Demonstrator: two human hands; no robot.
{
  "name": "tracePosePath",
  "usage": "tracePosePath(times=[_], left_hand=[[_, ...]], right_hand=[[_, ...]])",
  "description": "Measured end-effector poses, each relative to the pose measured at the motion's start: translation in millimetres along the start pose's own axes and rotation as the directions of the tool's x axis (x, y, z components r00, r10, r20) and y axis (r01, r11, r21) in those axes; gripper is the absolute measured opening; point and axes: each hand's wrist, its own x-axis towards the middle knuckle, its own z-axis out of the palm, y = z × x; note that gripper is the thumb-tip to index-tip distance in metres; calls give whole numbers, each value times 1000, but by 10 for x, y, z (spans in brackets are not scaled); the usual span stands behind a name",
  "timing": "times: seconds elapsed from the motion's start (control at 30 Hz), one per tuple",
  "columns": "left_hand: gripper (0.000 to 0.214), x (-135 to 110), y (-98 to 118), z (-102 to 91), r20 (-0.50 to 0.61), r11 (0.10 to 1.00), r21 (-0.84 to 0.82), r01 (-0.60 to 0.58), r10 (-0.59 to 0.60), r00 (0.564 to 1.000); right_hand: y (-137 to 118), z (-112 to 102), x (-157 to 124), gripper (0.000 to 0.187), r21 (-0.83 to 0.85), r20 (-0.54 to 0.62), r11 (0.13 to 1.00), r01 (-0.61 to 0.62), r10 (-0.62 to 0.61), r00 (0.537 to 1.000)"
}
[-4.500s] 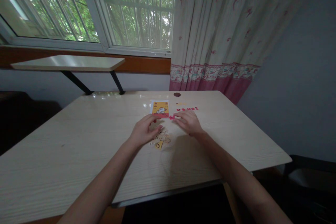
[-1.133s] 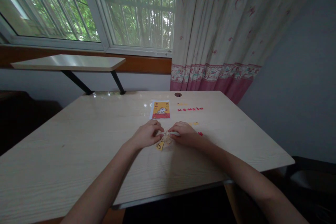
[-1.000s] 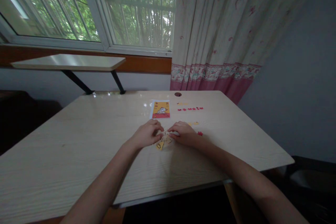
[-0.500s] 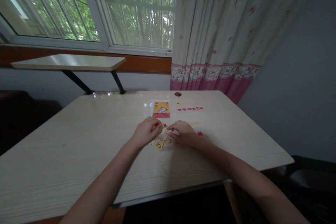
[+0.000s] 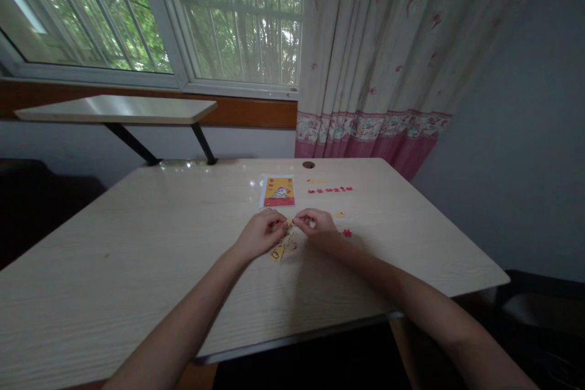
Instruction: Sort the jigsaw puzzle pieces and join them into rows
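Over a loose pile of pale and yellow jigsaw puzzle pieces (image 5: 289, 245), both hands come together with their fingertips almost touching. My left hand (image 5: 262, 233) is closed in a pinch on a small yellowish puzzle piece (image 5: 289, 223). From the other side, the thumb and fingers of my right hand (image 5: 317, 223) pinch at the same small piece; its exact shape is partly hidden. A larger yellow piece (image 5: 276, 253) with a dark curved mark lies at the pile's near edge. Just beyond the hands is a picture card (image 5: 280, 191) showing a white animal on orange and red.
A row of red puzzle pieces (image 5: 329, 190) lies at the back right, with some yellow pieces (image 5: 316, 181) behind it. Nearer are a red piece (image 5: 347, 233) and a yellow one (image 5: 340, 215). A raised shelf (image 5: 119, 109) stands at the back left of the desk (image 5: 159, 268).
Both hands have drawn together from either side of the pile, and their fingertips now meet at a small yellowish piece. The camera view has shifted slightly.
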Motion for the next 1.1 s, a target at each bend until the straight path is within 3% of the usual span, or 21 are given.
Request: tracePosePath(times=[0.23, 0.53, 0.77, 1.1], left_hand=[[11, -2, 27, -26, -36, 999, -40, 0, -1, 999], [12, -5, 35, -29, 45, 996, -80, -30, 34, 998], [18, -1, 3, 10, -41, 954, -259, 151, -167, 985], [18, 4, -32, 87, -49, 876, -430, 220, -266, 963]], right_hand=[[56, 27, -13, 9, -137, 41, 983, 125, -120, 992], [10, -10, -36, 12, -161, -5, 965, 207, -211, 978], [48, -47, -28, 20, -191, -83, 942, 275, -295, 952], [106, -43, -16, 27, -281, -123, 893, 352, -397, 910]])
